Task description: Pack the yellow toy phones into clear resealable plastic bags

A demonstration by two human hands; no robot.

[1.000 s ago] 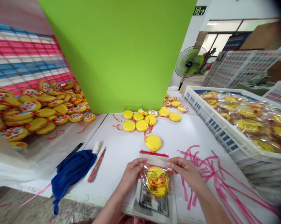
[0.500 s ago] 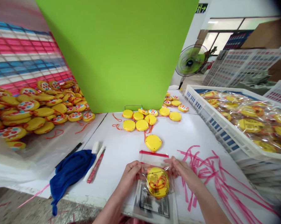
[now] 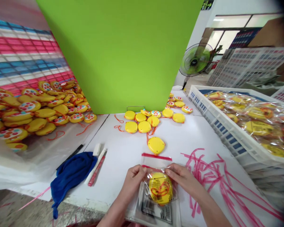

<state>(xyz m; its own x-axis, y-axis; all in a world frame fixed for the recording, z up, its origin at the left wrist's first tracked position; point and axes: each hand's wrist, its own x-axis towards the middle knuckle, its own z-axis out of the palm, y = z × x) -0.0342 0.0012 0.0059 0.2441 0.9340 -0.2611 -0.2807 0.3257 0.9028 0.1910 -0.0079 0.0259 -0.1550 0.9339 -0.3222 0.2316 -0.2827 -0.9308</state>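
No words, brands or numbers can be read. Beyond the table's (image 3: 118,151) far right corner, a wall sign (image 3: 207,4), its top cut off, shows a pale running figure and an arrow pointing right. Near the middle of the table's front edge, a clear bag (image 3: 160,183) around a yellow toy carries lines of black print, too small to read. A flat packet (image 3: 146,208) under it has a dark printed panel, also illegible. The fan's (image 3: 194,62) hub bears an unreadable pale mark.

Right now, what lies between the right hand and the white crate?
Pink strips lie on the table between the right hand and the crate, shown in the head view.
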